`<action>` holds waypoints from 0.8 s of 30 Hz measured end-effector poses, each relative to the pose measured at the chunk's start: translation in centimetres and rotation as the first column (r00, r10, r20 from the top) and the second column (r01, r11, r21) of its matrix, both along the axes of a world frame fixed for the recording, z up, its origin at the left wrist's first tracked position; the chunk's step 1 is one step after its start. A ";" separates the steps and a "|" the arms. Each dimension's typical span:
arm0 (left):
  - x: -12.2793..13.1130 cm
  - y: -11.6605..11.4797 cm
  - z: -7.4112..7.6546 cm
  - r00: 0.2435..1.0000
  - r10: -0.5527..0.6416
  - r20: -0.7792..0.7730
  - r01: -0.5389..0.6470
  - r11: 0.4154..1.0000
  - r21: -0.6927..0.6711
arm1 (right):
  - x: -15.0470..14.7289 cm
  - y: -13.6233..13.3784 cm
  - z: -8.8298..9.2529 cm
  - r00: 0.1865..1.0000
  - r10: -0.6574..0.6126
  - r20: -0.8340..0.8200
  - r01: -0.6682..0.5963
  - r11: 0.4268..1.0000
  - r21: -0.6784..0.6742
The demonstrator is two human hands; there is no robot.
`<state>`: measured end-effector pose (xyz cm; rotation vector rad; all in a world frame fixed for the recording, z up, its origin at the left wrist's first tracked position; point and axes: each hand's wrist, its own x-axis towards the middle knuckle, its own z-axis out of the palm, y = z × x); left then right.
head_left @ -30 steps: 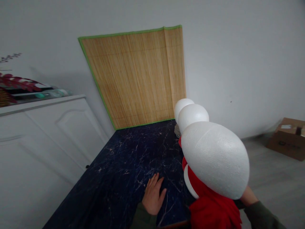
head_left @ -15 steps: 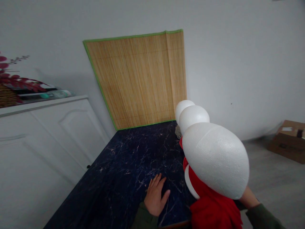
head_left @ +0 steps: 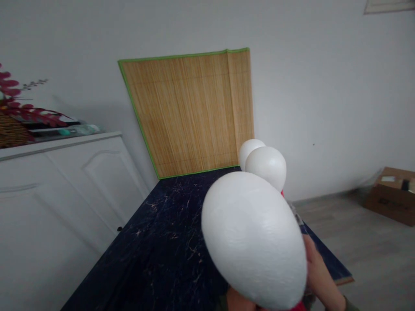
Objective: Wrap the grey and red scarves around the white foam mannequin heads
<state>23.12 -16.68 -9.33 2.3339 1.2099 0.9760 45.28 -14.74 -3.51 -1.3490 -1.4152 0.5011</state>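
Form (head_left: 254, 239), white, rounded, partly hiding left hand (head_left: 239, 301) beneath and right hand (head_left: 318, 270) alongside, near right edge of worktop (head_left: 155, 246), hold of either indeterminable.

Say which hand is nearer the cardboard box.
Right: the right hand is left of the cardboard box, nearer the camera; the left hand is farther left, partly hidden by the front white form.

Toward four o'clock, a dark green sleeve (head_left: 350, 306) leaves the right hand (head_left: 316, 270) and wrist bare; near six o'clock, a sliver of dark cuff (head_left: 222, 303) borders the bare left hand (head_left: 239, 301), mostly hidden.
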 end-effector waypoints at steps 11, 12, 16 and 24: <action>-12.2 10.3 8.8 0.865 0.350 0.360 -0.353 0.934 -0.060 | -17.3 9.8 0.6 0.582 0.250 -0.774 -0.491 0.867 -0.090; -13.1 10.8 8.5 0.815 0.389 0.430 -0.378 0.919 -0.113 | -18.1 10.6 0.1 0.554 0.241 -0.797 -0.510 0.855 -0.097; -17.1 12.1 7.5 0.679 0.515 0.523 -0.443 0.856 -0.267 | -18.7 12.8 -1.4 0.488 0.185 -0.853 -0.523 0.845 -0.115; -25.3 14.3 7.8 0.328 0.675 0.661 -0.255 0.737 -0.626 | -17.4 12.9 -1.3 0.364 0.211 -0.907 -0.668 0.738 -0.096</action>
